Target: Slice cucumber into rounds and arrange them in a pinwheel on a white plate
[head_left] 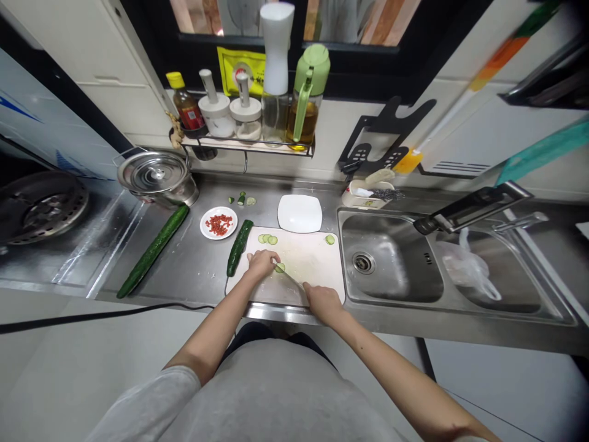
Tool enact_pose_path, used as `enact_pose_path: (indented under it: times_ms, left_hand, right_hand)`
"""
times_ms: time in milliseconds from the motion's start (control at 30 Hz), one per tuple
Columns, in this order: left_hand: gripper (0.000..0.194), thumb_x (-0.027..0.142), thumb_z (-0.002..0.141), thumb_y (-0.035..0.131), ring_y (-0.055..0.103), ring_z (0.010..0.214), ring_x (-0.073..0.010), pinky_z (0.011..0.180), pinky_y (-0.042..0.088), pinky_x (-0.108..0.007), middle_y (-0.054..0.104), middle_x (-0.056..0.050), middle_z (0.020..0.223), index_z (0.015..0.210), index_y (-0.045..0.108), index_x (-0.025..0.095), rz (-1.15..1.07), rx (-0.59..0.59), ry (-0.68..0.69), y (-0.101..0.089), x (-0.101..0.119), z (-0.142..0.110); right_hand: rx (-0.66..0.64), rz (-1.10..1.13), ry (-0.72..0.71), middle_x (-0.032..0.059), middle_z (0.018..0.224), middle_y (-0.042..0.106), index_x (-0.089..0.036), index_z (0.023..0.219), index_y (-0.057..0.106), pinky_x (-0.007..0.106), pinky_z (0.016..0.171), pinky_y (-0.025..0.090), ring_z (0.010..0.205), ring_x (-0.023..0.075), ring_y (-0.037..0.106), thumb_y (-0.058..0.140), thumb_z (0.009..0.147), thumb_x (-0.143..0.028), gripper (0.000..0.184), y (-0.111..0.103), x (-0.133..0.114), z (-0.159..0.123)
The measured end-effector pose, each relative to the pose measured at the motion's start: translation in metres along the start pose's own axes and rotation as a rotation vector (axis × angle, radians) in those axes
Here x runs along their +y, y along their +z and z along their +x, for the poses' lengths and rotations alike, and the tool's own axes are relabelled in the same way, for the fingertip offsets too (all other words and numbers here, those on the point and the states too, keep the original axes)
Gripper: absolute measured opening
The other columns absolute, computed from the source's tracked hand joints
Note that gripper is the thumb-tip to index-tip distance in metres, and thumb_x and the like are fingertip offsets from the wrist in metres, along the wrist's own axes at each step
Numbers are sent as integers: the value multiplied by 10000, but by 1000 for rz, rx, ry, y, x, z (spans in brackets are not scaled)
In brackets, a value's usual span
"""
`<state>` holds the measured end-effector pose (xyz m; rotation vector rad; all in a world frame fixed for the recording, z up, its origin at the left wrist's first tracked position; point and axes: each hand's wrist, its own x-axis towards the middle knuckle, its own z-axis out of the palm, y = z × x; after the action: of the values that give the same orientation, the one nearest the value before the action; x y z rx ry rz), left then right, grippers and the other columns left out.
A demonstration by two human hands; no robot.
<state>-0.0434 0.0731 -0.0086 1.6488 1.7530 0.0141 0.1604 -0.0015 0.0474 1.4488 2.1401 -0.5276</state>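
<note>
On the white cutting board (pixel 317 264), my right hand (pixel 324 304) is wrapped round the handle of a knife (pixel 294 282), whose thin blade points up and left. My left hand (pixel 262 264) rests on the board with bent fingers pinching a cucumber slice (pixel 280 268) by the blade tip. Several cucumber slices (pixel 267 239) overlap near the board's top left, and another cut piece (pixel 330 239) lies at its top right. A shortened cucumber (pixel 240 248) lies along the left edge. Beyond the board is a white plate (pixel 300 213) with nothing on it.
A whole cucumber (pixel 154 250) lies left, below a lidded steel pot (pixel 156 175). A small dish (pixel 218 223) holds chopped red bits; cucumber ends (pixel 242 199) lie behind it. The sink (pixel 391 264) adjoins the board's right. A wall rack (pixel 248 144) carries bottles and jars.
</note>
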Motion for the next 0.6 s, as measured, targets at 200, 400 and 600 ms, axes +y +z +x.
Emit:
enact_pose_path:
  times_ms: [200, 400, 600]
  left_hand:
    - [206, 210, 758, 605, 542, 990, -219, 883, 269, -380, 681, 7, 905, 910, 701, 312, 3, 4, -3, 1, 1, -1]
    - [240, 177, 761, 563, 534, 989, -229, 865, 264, -385, 681, -5, 932, 935, 677, 296, 17, 46, -9, 5, -1, -3]
    - [215, 255, 777, 562, 511, 1029, -250, 881, 256, -400, 657, -31, 997, 976, 639, 276, 59, 52, 13, 9, 1, -7]
  right_hand:
    - [-53, 20, -5, 133, 986, 687, -189, 1163, 490, 298, 730, 426, 938, 230, 652, 358, 884, -108, 319, 0, 3, 2]
    - [-78, 41, -3, 151, 964, 682, -181, 1159, 493, 308, 716, 419, 935, 245, 649, 374, 873, -105, 318, 0, 7, -3]
    - [-50, 48, 17, 147, 973, 684, -184, 1153, 507, 314, 722, 413, 941, 249, 647, 373, 874, -135, 313, 10, 12, -10]
